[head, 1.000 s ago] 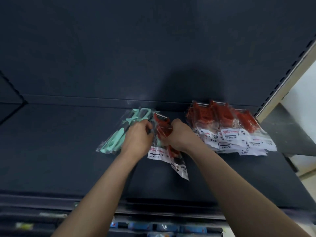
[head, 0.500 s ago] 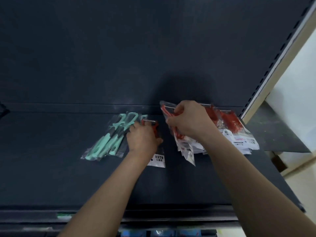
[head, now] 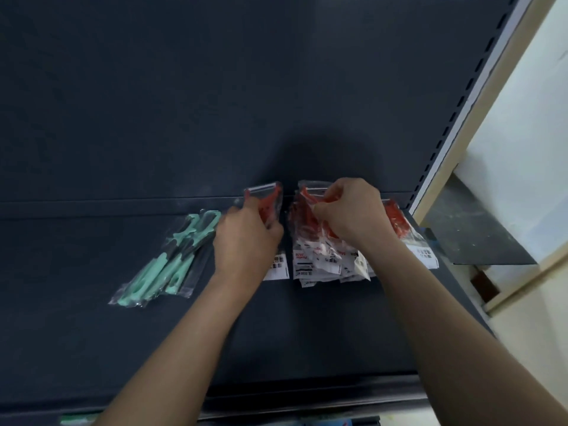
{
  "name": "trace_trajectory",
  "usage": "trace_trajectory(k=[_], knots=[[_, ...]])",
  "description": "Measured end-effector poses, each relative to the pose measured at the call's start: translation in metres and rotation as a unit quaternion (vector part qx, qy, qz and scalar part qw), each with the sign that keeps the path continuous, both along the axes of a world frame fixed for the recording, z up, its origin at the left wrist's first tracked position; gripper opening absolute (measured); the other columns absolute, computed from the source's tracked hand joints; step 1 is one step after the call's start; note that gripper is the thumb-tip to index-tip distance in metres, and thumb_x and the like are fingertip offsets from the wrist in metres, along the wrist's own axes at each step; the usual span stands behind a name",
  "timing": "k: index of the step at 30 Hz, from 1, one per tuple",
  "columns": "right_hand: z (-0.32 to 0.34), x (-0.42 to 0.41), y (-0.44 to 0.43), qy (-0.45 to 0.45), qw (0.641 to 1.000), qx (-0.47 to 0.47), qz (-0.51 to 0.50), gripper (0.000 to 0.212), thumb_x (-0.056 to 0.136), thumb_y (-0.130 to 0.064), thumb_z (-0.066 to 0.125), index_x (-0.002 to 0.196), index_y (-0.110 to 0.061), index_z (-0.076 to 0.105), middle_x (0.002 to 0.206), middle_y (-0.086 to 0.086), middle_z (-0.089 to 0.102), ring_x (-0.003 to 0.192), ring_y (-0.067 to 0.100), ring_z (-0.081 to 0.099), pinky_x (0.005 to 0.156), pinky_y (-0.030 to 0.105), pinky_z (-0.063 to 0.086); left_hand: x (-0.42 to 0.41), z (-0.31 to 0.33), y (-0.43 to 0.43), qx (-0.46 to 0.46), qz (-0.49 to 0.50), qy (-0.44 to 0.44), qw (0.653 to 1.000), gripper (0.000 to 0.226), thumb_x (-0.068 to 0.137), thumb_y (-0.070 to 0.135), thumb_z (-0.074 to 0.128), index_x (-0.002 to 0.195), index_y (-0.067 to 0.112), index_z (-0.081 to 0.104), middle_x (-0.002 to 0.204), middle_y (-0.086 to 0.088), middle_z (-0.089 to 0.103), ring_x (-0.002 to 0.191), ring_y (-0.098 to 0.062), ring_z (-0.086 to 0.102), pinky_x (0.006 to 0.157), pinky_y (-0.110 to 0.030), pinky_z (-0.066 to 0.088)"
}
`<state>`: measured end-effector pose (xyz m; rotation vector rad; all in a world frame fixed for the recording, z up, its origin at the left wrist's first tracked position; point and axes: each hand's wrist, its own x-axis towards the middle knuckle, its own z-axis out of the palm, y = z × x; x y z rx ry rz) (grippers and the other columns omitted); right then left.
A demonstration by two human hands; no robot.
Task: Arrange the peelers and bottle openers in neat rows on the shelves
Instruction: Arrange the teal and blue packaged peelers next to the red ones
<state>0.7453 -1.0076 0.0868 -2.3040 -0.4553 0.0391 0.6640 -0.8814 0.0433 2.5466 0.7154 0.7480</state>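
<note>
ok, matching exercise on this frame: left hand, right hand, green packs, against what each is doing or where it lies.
1 left hand
2 right hand
3 green packs

A lie on the shelf, left of both hands
B grips a single red pack
C pinches the top of the red pile

Pairs: 1-B, 2-C, 3-A

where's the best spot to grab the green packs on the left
Probably the middle of the handles, from above on the open left side: the green packs lie flat and fanned on the shelf, their heads crowded by the left hand.
</note>
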Motion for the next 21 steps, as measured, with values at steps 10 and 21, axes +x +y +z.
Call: trace_trajectory(k=[10,21], knots=[[-0.014,0.051,-0.066,-0.044,0.994,-0.032,-0.097,0.015,0.077,-0.024,0.068,0.071,-0.01,0.066,0.069,0.007,0.064,0.061,0.021,0.06,0.055,0.03,0.048,0.046,0.022,-0.06,-0.083,-0.078,-0.02,0.993,0.025,0.078,0.033,0.061,0.1,0.021,0.061,0.092,-0.002,0.065,0.082,-0.022,0.059,0.069,-0.028,0.041],[-0.039,0.091,-0.103,-0.035,0.99,-0.072,-0.119,0.015,0.084,-0.022,0.062,0.083,-0.008,0.068,0.09,0.01,0.063,0.079,0.023,0.058,0.066,0.031,0.046,0.085,0.015,-0.102,-0.009,-0.06,0.047,0.997,0.034,0.083,0.035,0.058,0.108,0.013,0.061,0.096,-0.012,0.063,0.09,-0.028,0.057,0.074,-0.034,0.04]])
